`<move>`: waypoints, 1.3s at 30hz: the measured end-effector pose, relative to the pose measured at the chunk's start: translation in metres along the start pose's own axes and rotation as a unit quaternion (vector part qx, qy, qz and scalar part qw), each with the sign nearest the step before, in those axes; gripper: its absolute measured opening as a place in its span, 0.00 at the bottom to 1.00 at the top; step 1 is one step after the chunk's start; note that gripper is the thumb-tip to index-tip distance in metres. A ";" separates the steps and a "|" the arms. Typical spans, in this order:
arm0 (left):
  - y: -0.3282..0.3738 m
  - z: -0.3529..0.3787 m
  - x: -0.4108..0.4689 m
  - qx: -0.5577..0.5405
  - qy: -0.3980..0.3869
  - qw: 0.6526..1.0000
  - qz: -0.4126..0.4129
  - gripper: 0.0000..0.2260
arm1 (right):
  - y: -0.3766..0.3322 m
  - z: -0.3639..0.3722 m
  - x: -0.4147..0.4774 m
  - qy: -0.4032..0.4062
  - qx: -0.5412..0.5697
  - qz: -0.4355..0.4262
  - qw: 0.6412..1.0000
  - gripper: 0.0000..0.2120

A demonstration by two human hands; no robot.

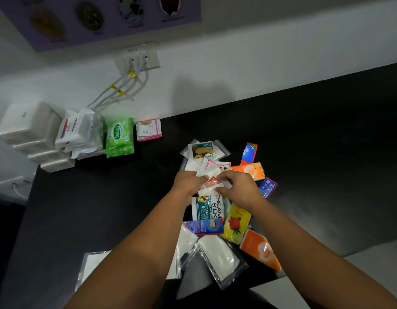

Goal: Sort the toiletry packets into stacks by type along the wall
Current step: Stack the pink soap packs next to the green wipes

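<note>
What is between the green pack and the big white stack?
White Dove packets sit between the green pack and white stack, in the head view.

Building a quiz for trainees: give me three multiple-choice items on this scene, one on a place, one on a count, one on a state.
1. The green pack is: A under a hand; B by the wall; C on the floor.
2. Orange packets showing: A two; B one; C five.
3. The left hand and right hand: A lie flat; B grip sachets; C are raised.
Key: B, it stands at the wall's foot; A, one beyond the right hand, one nearer; B, fingers curl on them.
</note>
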State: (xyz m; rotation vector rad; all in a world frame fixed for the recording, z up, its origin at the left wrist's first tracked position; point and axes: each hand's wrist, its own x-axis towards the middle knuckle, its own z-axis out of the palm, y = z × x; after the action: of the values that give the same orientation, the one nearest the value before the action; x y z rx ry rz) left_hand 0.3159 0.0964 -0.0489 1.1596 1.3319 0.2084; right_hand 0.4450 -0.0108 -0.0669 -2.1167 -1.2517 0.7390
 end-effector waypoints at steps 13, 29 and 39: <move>-0.001 -0.058 0.008 -0.159 0.066 0.984 0.043 0.06 | -0.018 -0.003 0.032 -0.036 -0.081 0.010 0.996 0.18; 0.026 -0.098 0.017 -0.187 0.101 0.963 0.165 0.03 | -0.091 0.027 0.089 -0.155 0.427 0.106 0.884 0.07; 0.038 -0.126 0.051 -0.119 0.132 0.971 0.156 0.04 | -0.119 0.037 0.145 -0.131 0.411 0.085 0.898 0.09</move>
State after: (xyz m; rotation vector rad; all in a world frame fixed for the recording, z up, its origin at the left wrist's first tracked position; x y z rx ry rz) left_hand 0.2456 0.2179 -0.0293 1.1577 1.3046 0.7555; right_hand 0.4091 0.1744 -0.0333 -1.4479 -0.6688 1.3775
